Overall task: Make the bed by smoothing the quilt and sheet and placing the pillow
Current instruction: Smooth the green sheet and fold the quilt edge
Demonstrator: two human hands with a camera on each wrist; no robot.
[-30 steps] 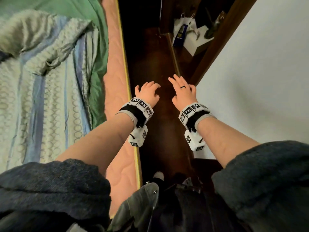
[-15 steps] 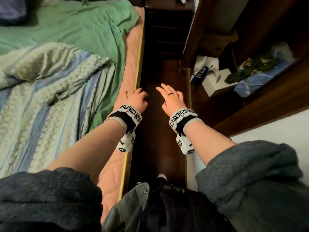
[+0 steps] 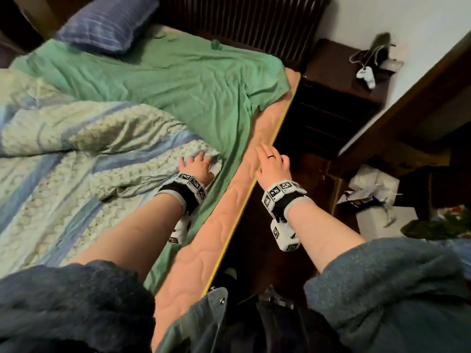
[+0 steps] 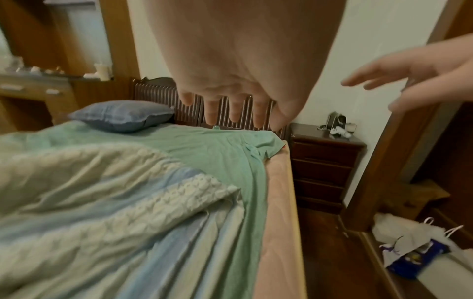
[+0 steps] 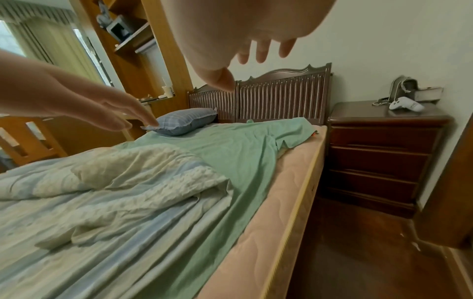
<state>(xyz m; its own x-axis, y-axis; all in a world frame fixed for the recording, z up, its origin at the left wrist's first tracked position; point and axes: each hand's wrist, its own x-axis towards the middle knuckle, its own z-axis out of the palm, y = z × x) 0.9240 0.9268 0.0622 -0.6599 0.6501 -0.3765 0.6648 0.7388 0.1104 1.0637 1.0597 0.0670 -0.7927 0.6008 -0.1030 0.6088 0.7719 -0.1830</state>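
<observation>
A rumpled quilt (image 3: 76,154) with blue and pale green stripes lies bunched over the bed's near half. A wrinkled green sheet (image 3: 178,80) covers the far half, its right corner pulled off the pink mattress (image 3: 224,225). A blue checked pillow (image 3: 107,24) sits at the head, left of centre. My left hand (image 3: 197,165) hovers open above the quilt's right corner (image 4: 220,190), fingers spread. My right hand (image 3: 271,160) reaches out open over the mattress edge, a dark ring on one finger. Both hands hold nothing.
A dark slatted headboard (image 5: 281,97) stands behind the bed. A dark wooden nightstand (image 5: 384,153) to the right carries a white controller (image 5: 407,105) and a bag. Paper bags and a white box (image 3: 377,200) crowd the dark floor on the right. A wooden door frame (image 4: 389,151) borders the narrow aisle.
The view has swung up and left from the floor aisle to the bed. Both hands have moved left, the left now over the quilt corner, the right over the mattress edge.
</observation>
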